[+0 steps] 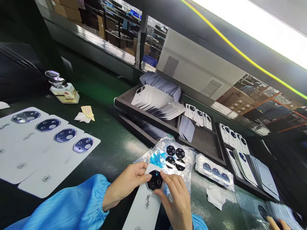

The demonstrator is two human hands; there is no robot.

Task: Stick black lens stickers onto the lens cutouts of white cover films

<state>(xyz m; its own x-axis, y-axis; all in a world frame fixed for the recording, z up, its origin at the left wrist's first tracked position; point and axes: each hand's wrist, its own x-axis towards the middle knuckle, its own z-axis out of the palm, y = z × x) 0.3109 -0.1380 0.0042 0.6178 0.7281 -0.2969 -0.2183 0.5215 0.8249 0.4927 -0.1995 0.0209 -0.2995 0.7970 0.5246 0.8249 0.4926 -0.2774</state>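
Note:
A white phone back cover (145, 207) with dark lettering lies tilted in front of me, its lower end cut off by the frame. Over its camera area sits a black round lens cover (155, 183) with a small blue dot. My left hand (128, 182) grips the cover's upper left edge, its thumb on the lens cover's rim. My right hand (176, 195) is closed at the opposite side, with thumb and index finger pinching the lens cover's right edge. Just behind both hands is a clear plastic bag (189, 153) bearing several black lens discs (180, 153) and blue film pieces (157, 158).
Left lie several white back covers (62, 163) with bluish lens plates, near a square bottle (64, 92) and yellow sticker sheet (87, 112). Black trays (202, 142) of back covers stand behind. Wrapped lens pieces (216, 171) and crumpled tissue (216, 197) lie right. Another person's hand (274, 223) shows bottom right.

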